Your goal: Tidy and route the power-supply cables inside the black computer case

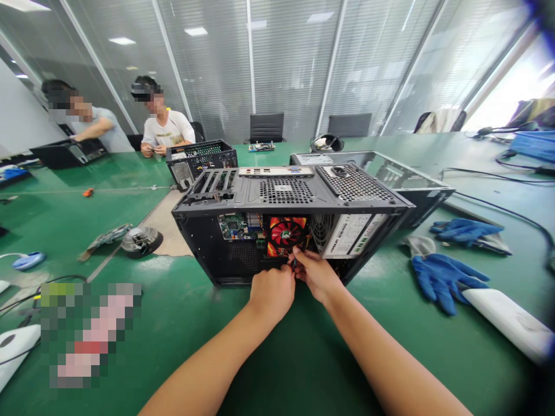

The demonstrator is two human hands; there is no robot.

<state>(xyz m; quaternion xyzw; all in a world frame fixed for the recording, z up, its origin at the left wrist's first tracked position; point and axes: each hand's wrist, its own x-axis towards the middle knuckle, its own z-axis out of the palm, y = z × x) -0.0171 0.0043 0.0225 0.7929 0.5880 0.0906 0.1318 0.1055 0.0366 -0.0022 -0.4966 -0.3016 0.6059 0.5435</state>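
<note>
A black computer case (286, 205) lies in front of me, its open side facing me and its grilled back panel on top. Both my hands meet at the lower edge of that opening, just below a red cooling fan (286, 232). My left hand (274, 292) is closed, its fingertips against those of my right. The thumb and fingers of my right hand (318, 274) are pinched together. Something small, thin and dark bluish shows between the fingertips, too small to name. Inside the case are a green motherboard (237, 226) and a power supply (353, 236) with a white label.
Blue gloves (444, 280) and a white device (511, 323) lie on the right. Another case (416, 173) stands behind mine. A round metal part (142, 240) sits on the left. Two people work across the green table (182, 335), one at an open case (202, 153).
</note>
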